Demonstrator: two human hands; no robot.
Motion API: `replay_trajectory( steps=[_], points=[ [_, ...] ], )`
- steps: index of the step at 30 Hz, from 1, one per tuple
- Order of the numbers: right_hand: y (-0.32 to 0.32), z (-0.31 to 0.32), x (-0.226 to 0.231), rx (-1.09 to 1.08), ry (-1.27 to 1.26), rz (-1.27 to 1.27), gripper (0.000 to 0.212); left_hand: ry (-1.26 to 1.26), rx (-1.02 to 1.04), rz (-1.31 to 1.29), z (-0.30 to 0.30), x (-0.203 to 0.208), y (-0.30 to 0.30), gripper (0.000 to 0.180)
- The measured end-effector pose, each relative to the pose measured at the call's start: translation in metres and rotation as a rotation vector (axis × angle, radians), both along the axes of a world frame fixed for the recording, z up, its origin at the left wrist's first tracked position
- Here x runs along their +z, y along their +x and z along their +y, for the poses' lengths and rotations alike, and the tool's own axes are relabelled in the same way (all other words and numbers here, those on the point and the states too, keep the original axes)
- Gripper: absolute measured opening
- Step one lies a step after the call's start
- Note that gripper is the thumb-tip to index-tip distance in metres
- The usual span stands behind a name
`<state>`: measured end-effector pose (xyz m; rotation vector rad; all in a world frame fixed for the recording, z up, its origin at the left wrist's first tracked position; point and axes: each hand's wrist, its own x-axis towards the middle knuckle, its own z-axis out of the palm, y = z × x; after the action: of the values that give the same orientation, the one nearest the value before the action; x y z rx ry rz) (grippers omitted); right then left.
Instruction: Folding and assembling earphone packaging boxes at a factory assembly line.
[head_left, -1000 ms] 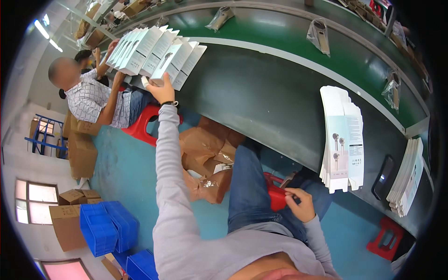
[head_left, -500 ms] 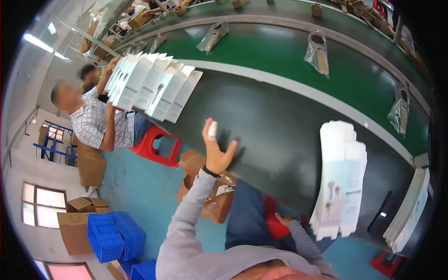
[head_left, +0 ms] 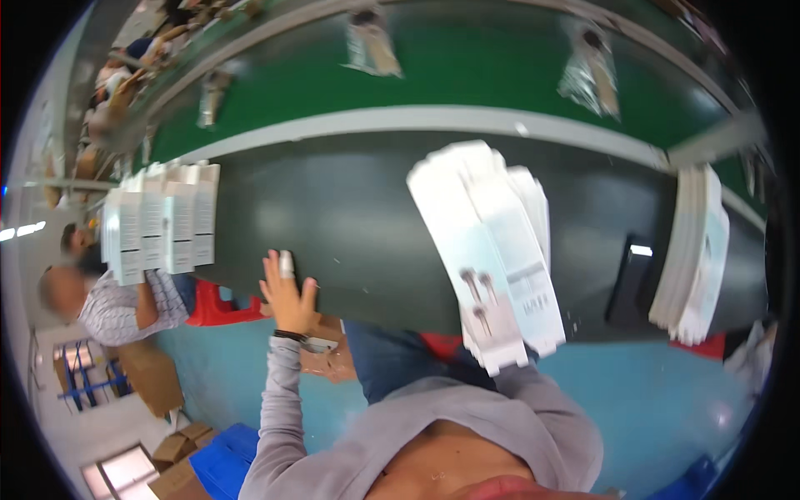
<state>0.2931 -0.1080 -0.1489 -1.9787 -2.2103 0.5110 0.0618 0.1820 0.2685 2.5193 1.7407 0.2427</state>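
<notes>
My left hand [head_left: 287, 298] is open over the near edge of the dark tabletop [head_left: 350, 242], fingers spread and nothing in it. A white wrap covers one fingertip, and a dark bracelet circles the wrist. To the right lies a slanted stack of flat, white printed cartons [head_left: 487, 242], its lower end jutting past the table edge toward me. My right sleeve [head_left: 533, 392] runs up to that lower end. The right hand is almost wholly hidden there behind the cartons, so its fingers and grip do not show.
More flat cartons stand at the left [head_left: 162, 225] and at the far right [head_left: 692, 258], beside a black phone-like object [head_left: 629, 283]. Behind a pale rail, a green conveyor [head_left: 467, 62] carries bagged devices [head_left: 372, 42]. A co-worker [head_left: 117, 308] sits at left near a red stool [head_left: 225, 307].
The view has swung to the right. My right hand has moved from beside my lap to the stack's lower end. The stack now slants more; my left hand stays open.
</notes>
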Motion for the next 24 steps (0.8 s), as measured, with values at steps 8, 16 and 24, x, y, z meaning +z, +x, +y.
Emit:
replay_trajectory(
  steps=[8,16,24],
  points=[
    [0.028,0.055,0.335,0.184,-0.216,0.537,0.051,-0.238,-0.373,-0.929,-0.097,0.019,0.094,0.062],
    [0.075,0.024,0.504,-0.081,0.689,-0.145,0.057,-0.343,-0.481,-1.165,-0.162,0.029,0.135,0.061],
    [0.089,-0.001,0.498,0.068,0.492,-0.116,0.044,-0.366,-0.353,-1.209,-0.175,0.019,0.095,0.073]
  ],
)
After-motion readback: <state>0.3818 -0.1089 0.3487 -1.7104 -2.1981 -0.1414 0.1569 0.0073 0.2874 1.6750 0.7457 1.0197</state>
